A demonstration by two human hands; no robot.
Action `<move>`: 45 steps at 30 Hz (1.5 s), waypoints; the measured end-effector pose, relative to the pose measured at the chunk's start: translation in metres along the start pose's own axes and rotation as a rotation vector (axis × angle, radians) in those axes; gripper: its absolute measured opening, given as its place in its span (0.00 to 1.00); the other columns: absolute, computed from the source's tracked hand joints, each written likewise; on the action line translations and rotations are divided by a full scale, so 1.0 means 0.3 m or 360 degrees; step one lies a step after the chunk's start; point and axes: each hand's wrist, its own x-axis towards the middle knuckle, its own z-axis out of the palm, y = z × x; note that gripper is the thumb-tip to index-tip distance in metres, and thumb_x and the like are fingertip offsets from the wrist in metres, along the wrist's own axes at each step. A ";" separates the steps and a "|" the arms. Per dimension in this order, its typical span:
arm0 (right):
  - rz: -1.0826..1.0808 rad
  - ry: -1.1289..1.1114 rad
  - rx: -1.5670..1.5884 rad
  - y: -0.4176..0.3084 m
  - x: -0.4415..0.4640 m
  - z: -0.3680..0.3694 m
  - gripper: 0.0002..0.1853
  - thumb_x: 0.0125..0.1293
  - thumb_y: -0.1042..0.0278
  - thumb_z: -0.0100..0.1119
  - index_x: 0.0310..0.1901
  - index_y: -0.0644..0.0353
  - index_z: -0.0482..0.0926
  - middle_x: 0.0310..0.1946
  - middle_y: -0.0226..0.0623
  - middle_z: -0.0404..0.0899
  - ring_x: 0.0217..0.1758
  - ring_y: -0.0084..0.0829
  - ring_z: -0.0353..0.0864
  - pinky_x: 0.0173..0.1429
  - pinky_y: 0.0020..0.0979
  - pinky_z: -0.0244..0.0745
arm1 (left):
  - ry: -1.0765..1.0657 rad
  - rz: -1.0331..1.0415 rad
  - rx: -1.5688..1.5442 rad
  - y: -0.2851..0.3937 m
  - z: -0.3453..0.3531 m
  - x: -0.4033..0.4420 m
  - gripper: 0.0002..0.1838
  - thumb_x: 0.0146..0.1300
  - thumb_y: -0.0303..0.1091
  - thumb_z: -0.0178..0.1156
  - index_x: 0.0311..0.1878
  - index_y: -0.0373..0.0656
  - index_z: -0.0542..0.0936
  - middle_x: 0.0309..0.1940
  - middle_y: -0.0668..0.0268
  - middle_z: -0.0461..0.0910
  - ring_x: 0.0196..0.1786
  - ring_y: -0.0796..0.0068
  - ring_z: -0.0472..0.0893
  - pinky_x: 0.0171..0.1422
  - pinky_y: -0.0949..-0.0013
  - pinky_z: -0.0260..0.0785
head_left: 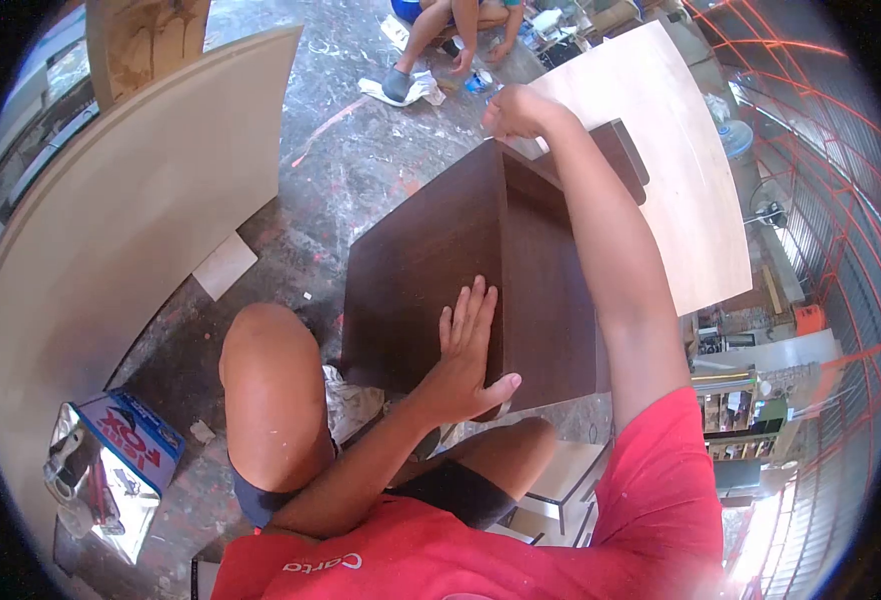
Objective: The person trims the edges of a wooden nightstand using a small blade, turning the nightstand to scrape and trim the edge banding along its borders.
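A dark brown wooden cabinet box [416, 260] stands tilted in front of me, between my bent knees. My left hand [471, 345] lies on its near side edge, fingers stretched flat over the panel and thumb pointing away to the right. Up at the far corner of the box is my right hand [519, 112], its fingers curled and pressed together. Whatever it may hold is hidden. My right forearm passes over the open-looking right side of the box. A smaller dark brown board [621, 160] shows behind that forearm.
A large pale curved panel [151, 170] stands at left, and a pale wooden sheet [686, 170] at right. A cut-open printed tin [126, 440] with tools sits at lower left. Another person [441, 40] crouches at the back near a white cloth [416, 90].
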 end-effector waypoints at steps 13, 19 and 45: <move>-0.0088 -0.0075 -0.0513 -0.042 0.048 -0.019 0.09 0.62 0.66 0.64 0.26 0.53 0.89 0.21 0.37 0.86 0.25 0.38 0.86 0.35 0.44 0.81 | -0.0011 -0.0007 -0.0065 0.004 -0.019 0.008 0.62 0.73 0.54 0.66 0.94 0.35 0.39 0.95 0.41 0.32 0.96 0.35 0.33 0.94 0.30 0.23; -0.0009 0.0239 -0.0553 -0.088 -0.027 -0.011 0.09 0.64 0.64 0.64 0.27 0.51 0.90 0.28 0.38 0.91 0.35 0.43 0.93 0.42 0.46 0.86 | 0.0161 0.0027 -0.0177 -0.007 -0.028 0.013 0.54 0.80 0.58 0.61 0.93 0.34 0.49 0.95 0.43 0.41 0.96 0.36 0.39 0.95 0.37 0.31; 0.0020 0.0299 -0.0387 -0.318 -0.546 0.175 0.08 0.63 0.65 0.74 0.42 0.54 0.94 0.44 0.46 0.95 0.50 0.48 0.96 0.55 0.48 0.90 | 0.0977 -0.0282 -0.0328 -0.085 -0.057 -0.016 0.24 0.89 0.39 0.49 0.78 0.34 0.75 0.80 0.42 0.74 0.83 0.41 0.73 0.88 0.50 0.62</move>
